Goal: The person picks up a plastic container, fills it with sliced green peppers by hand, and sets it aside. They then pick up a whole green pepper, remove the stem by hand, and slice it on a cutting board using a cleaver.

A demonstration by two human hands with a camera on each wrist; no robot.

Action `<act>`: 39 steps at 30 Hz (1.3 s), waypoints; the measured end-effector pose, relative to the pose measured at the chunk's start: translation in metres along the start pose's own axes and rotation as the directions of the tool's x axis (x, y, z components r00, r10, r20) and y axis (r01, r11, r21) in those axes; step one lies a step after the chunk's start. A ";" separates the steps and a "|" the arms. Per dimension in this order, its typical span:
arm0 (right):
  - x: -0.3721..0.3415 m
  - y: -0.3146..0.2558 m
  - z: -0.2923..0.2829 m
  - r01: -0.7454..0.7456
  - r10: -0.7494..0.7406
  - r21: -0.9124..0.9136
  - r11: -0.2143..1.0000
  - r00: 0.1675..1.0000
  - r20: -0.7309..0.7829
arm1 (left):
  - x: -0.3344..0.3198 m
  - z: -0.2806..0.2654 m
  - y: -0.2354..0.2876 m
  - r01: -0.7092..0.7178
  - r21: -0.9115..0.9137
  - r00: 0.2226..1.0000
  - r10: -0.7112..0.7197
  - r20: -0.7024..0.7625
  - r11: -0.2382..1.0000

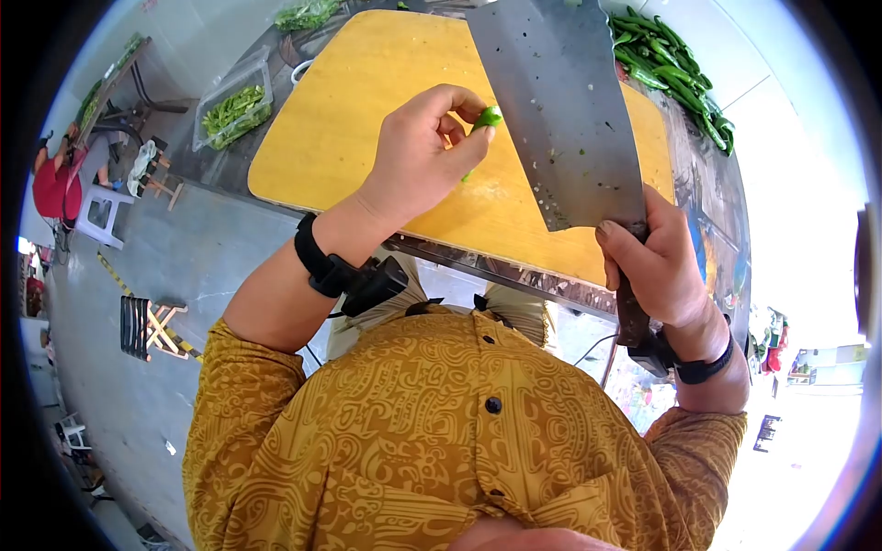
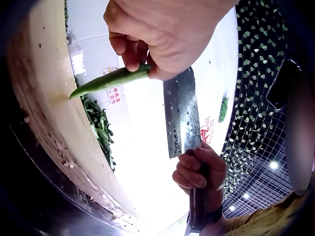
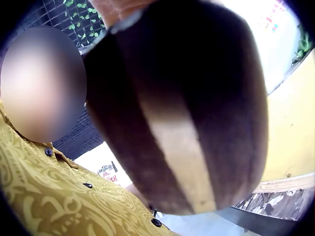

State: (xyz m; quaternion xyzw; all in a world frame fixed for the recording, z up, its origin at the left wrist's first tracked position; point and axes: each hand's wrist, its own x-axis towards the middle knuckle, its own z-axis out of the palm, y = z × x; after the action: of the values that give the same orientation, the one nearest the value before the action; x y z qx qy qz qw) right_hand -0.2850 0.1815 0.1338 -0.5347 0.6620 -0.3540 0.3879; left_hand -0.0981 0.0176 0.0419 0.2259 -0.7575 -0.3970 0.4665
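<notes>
A whole green chili pepper (image 2: 110, 81) is pinched at one end between the thumb and fingers of my left hand (image 1: 418, 151). Its other end points down, with the tip right at the yellow cutting board (image 1: 358, 92) in the left wrist view. My right hand (image 1: 657, 262) grips the dark handle of a broad cleaver (image 1: 579, 110). The blade, specked with bits of green and pale seeds, is raised over the board to the right of the pepper. Up close, the cleaver handle (image 3: 172, 128) fills most of the right wrist view.
A heap of green chili peppers (image 1: 675, 69) lies right of the board on the dark table. On its left stands a clear plastic container (image 1: 198, 129) with green pieces inside. Another green pile (image 1: 308, 14) sits at the back. A folding stool (image 1: 152, 326) stands on the floor.
</notes>
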 end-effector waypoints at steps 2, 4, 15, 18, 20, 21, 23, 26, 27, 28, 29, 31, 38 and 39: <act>0.000 -0.001 0.001 -0.010 0.010 -0.006 1.000 1.000 0.002 | -0.001 -0.001 0.001 0.001 0.007 1.000 -0.001 -0.002 1.000; 0.000 -0.002 0.001 -0.017 0.017 -0.016 1.000 1.000 0.005 | -0.001 -0.001 -0.001 -0.004 0.011 1.000 0.004 -0.010 1.000; 0.000 -0.005 0.001 -0.027 0.028 -0.067 0.997 1.000 0.013 | -0.001 0.003 -0.002 -0.079 0.082 0.993 0.086 -0.076 0.993; 0.001 -0.006 0.003 -0.020 0.020 -0.076 0.997 1.000 0.000 | -0.002 0.003 -0.002 -0.124 0.073 0.989 0.129 -0.072 0.990; 0.004 -0.006 0.004 -0.006 0.006 -0.073 0.997 1.000 -0.001 | -0.003 0.004 0.004 -0.166 0.087 0.984 0.171 -0.052 0.982; 0.005 -0.007 0.005 -0.001 0.001 -0.070 0.998 1.000 -0.002 | -0.004 0.004 0.006 -0.186 0.092 0.981 0.191 -0.039 0.978; 0.008 -0.012 0.005 -0.001 0.001 -0.087 0.996 1.000 -0.001 | -0.005 0.007 0.006 -0.193 0.084 0.979 0.198 -0.045 0.978; 0.011 -0.014 0.006 0.015 -0.016 -0.120 0.993 1.000 -0.008 | -0.003 0.007 0.000 -0.197 0.069 0.979 0.200 -0.042 0.978; 0.012 -0.012 0.006 0.027 -0.028 -0.128 0.991 1.000 -0.010 | -0.002 0.006 -0.001 -0.195 0.065 0.980 0.198 -0.038 0.979; 0.014 -0.011 0.006 0.041 -0.043 -0.136 0.990 0.999 -0.013 | -0.001 0.005 -0.001 -0.193 0.074 0.980 0.195 -0.031 0.978; 0.015 -0.010 0.007 0.048 -0.051 -0.135 0.990 0.999 -0.016 | 0.000 0.003 -0.001 -0.189 0.085 0.981 0.192 -0.023 0.978; 0.019 -0.011 0.009 0.066 -0.070 -0.129 0.989 0.997 -0.022 | 0.002 -0.001 -0.001 -0.190 0.119 0.981 0.192 -0.006 0.975; 0.028 -0.011 0.014 0.118 -0.126 -0.209 0.971 0.992 -0.026 | 0.007 -0.010 -0.007 -0.099 0.149 0.995 0.102 -0.012 0.984; 0.028 -0.008 0.013 0.155 -0.168 -0.257 0.954 0.985 -0.031 | 0.008 -0.011 -0.009 -0.074 0.123 0.997 0.077 -0.019 0.990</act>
State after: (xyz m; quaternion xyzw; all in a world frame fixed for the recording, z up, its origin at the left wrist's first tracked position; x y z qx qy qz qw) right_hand -0.2736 0.1515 0.1314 -0.6228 0.6659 -0.3108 0.2685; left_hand -0.0923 0.0024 0.0418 0.2297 -0.7830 -0.3290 0.4753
